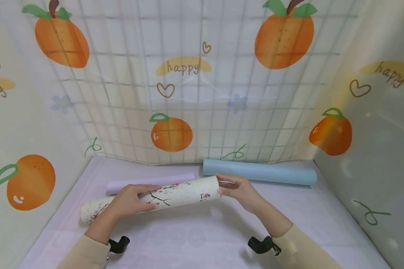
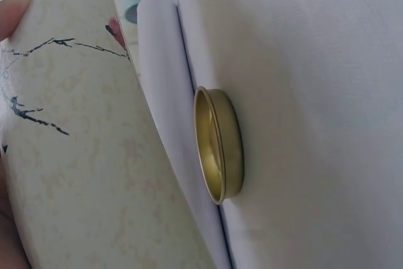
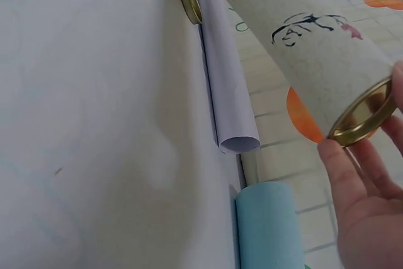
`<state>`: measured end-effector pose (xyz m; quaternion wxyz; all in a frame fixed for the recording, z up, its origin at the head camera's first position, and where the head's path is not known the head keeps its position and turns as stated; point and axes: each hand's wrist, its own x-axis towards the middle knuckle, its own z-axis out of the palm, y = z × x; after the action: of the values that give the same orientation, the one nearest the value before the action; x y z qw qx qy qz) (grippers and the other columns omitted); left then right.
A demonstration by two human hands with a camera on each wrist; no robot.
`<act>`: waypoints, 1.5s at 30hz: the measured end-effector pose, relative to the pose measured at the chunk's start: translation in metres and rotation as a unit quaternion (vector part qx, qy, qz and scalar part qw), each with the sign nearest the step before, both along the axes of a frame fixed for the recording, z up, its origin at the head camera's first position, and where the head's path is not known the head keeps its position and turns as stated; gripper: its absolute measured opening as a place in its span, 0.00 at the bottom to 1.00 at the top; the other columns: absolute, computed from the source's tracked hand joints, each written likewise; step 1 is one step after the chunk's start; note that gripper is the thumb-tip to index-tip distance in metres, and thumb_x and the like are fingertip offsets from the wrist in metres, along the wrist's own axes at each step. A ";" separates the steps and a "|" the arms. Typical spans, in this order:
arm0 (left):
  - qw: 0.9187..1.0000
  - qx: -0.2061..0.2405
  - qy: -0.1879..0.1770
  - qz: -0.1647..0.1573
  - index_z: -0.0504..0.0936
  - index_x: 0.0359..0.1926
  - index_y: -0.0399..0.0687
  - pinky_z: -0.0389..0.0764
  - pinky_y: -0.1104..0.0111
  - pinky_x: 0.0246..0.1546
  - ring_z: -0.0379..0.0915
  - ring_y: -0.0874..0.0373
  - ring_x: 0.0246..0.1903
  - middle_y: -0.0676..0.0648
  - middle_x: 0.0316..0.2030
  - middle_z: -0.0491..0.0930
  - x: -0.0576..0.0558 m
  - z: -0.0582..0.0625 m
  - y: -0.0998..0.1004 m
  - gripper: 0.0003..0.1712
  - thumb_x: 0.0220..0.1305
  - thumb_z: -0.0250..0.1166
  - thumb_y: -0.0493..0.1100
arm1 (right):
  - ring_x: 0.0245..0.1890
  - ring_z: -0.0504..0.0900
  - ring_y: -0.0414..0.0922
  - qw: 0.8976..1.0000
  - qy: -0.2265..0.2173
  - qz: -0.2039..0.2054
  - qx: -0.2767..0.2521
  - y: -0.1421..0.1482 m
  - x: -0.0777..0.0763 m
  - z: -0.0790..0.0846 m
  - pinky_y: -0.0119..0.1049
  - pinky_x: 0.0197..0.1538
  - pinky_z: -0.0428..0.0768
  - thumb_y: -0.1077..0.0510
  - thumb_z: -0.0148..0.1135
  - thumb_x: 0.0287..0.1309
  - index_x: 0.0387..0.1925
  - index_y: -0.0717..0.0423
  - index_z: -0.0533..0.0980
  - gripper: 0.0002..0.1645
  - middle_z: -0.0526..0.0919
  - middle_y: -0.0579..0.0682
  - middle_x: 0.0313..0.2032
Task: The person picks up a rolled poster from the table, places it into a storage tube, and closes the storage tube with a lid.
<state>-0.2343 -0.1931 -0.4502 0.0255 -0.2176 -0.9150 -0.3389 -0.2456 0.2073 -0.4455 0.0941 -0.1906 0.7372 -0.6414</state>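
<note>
A cream tube (image 1: 188,194) with a printed blossom-branch pattern is held at a slant above the table, its right end higher. My left hand (image 1: 129,200) grips it left of the middle, thumb on the near side and fingers over the far side. At its right end my right hand (image 1: 242,192) pinches the rim of a gold metal lid (image 3: 359,118) set in the tube's opening. A second gold lid (image 2: 232,149) stands on its edge on the table beside a lilac roll, hidden behind the tube in the head view.
The lilac roll (image 1: 116,186) lies behind the tube on the pale table (image 1: 188,239). Farther right, a light blue roll (image 1: 259,172) lies along the back. Curtains printed with oranges (image 1: 171,134) close in the back and both sides.
</note>
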 end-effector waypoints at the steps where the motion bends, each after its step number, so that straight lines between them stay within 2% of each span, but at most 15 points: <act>1: 1.000 -0.001 -0.002 0.002 0.83 0.57 0.76 0.75 0.53 0.59 0.76 0.55 0.58 0.58 0.54 0.82 0.000 -0.001 0.000 0.33 0.47 0.78 0.64 | 0.65 0.72 0.58 1.000 0.000 0.002 -0.003 0.000 0.000 0.000 0.44 0.60 0.78 0.62 0.72 0.58 0.68 0.61 0.71 0.36 0.72 0.60 0.67; 9: 1.000 -0.022 -0.013 0.013 0.82 0.57 0.79 0.75 0.53 0.59 0.76 0.55 0.58 0.57 0.55 0.82 0.000 -0.002 0.000 0.33 0.46 0.77 0.66 | 0.67 0.70 0.60 1.000 0.001 0.016 -0.011 -0.001 0.004 -0.005 0.39 0.59 0.78 0.63 0.69 0.61 0.69 0.65 0.68 0.37 0.69 0.62 0.68; 16: 1.000 -0.016 -0.009 0.011 0.82 0.57 0.79 0.74 0.53 0.60 0.75 0.55 0.58 0.59 0.54 0.82 -0.002 -0.003 0.000 0.33 0.46 0.78 0.65 | 0.67 0.70 0.59 1.000 0.007 0.021 0.008 0.000 0.003 -0.004 0.41 0.61 0.77 0.60 0.68 0.63 0.70 0.61 0.68 0.36 0.69 0.60 0.69; 21: 1.000 -0.012 0.012 0.006 0.83 0.57 0.78 0.75 0.55 0.60 0.76 0.56 0.58 0.63 0.55 0.82 0.000 -0.006 -0.001 0.33 0.46 0.78 0.65 | 0.68 0.69 0.60 1.000 0.008 0.025 0.006 0.000 0.004 -0.005 0.40 0.61 0.77 0.61 0.67 0.63 0.70 0.63 0.66 0.36 0.68 0.61 0.69; 27: 0.999 -0.016 0.036 0.001 0.83 0.58 0.76 0.75 0.55 0.60 0.76 0.56 0.58 0.66 0.55 0.81 0.001 -0.009 -0.001 0.33 0.47 0.78 0.64 | 0.68 0.68 0.61 1.000 0.009 0.020 0.000 0.001 0.005 -0.008 0.43 0.61 0.77 0.62 0.67 0.63 0.70 0.65 0.66 0.36 0.69 0.61 0.69; 36: 1.000 -0.012 0.017 0.006 0.83 0.57 0.76 0.74 0.53 0.60 0.76 0.55 0.59 0.64 0.54 0.81 0.002 -0.011 0.000 0.34 0.46 0.77 0.66 | 0.65 0.71 0.62 1.000 0.007 0.015 0.006 0.001 0.007 -0.009 0.38 0.58 0.79 0.62 0.67 0.63 0.70 0.65 0.66 0.36 0.72 0.63 0.66; 45: 1.000 -0.010 0.008 0.021 0.83 0.57 0.76 0.74 0.52 0.60 0.76 0.55 0.59 0.62 0.55 0.82 0.002 -0.008 0.001 0.33 0.45 0.78 0.65 | 0.57 0.80 0.46 1.000 -0.009 0.003 -0.024 -0.002 0.007 -0.004 0.37 0.57 0.80 0.63 0.67 0.63 0.68 0.65 0.68 0.34 0.73 0.63 0.65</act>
<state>-0.2323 -0.1923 -0.4583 0.0382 -0.2015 -0.9224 -0.3273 -0.2382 0.2051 -0.4496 0.0981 -0.1893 0.7202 -0.6601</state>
